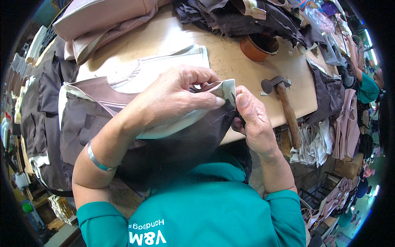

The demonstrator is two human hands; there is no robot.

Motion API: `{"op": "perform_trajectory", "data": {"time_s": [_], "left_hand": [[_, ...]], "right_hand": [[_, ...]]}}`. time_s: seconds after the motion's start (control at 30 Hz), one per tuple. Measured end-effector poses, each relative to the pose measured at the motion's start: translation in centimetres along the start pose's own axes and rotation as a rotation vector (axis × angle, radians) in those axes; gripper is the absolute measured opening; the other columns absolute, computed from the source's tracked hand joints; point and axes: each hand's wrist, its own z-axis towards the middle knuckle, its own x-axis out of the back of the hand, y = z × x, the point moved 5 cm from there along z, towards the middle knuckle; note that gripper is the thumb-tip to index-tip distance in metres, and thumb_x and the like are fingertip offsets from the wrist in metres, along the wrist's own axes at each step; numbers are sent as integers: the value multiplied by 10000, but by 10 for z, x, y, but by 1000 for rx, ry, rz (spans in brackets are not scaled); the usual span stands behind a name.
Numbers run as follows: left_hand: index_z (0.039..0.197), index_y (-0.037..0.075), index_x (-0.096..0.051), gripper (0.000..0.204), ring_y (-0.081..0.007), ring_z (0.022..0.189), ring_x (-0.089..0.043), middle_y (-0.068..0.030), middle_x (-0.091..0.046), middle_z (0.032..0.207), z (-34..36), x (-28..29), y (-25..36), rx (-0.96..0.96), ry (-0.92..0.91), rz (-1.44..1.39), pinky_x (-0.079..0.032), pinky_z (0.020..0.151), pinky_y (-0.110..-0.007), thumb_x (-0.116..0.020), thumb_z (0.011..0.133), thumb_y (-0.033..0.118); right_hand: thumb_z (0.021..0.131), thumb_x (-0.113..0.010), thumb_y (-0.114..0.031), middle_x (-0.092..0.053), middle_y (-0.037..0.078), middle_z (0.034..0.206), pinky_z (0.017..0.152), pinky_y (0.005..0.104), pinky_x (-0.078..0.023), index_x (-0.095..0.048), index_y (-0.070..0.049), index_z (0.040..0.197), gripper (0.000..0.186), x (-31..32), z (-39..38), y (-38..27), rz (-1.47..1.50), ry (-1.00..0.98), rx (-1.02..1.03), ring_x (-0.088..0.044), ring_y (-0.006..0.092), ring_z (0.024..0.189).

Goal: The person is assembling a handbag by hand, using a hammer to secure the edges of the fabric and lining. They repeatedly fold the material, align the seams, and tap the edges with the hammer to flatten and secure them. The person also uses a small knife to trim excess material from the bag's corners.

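Near the table's front edge, my left hand (177, 92) pinches the raised edge of a handbag piece (224, 88) between thumb and fingers. That piece has pink leather, a white backing and a dark cloth lining (177, 148) hanging toward my lap. My right hand (256, 119) is closed on the same corner from the right, thumb up and fingers curled beneath. A small dark pointed shape shows beside the right thumb; I cannot tell whether it is a tool or a fold of lining. The rest of the piece spreads leftward over the table under my left forearm.
Right of my hands lies a wooden-handled hammer (285, 103), its handle past the table edge. A brown round pot (256, 47) stands beyond it. Dark cloth pieces (214, 18) and pink bags (103, 20) are heaped at the back. At far right, another person's green sleeve (368, 88) shows.
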Motion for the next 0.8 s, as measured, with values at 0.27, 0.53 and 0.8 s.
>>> {"op": "perform_trajectory", "data": {"time_s": [0.27,0.53,0.8], "left_hand": [[931,-23,-603,222,-48,736,-510,-7,-577,796,-1,-1,-4,-42,14,-48,-423,670,-195,-636,801,154],[930,-30,-602,219,-64,762,-519,-25,-591,816,-1,-3,-4,-26,20,59,-428,697,-212,-621,808,151],[888,-16,-587,178,-62,740,-506,-14,-570,792,0,-6,-6,-13,5,9,-420,670,-207,-612,810,142]], "right_hand": [[945,-404,-360,-354,-69,637,461,162,-248,-501,-72,894,309,3,2,7,49,-8,37,-309,14,535],[944,-409,-353,-350,-75,634,446,158,-227,-514,-80,893,296,3,2,9,49,-36,24,-300,2,527],[937,-425,-373,-360,-72,621,471,173,-260,-517,-72,848,327,2,7,5,-16,-2,128,-315,17,550]]}}
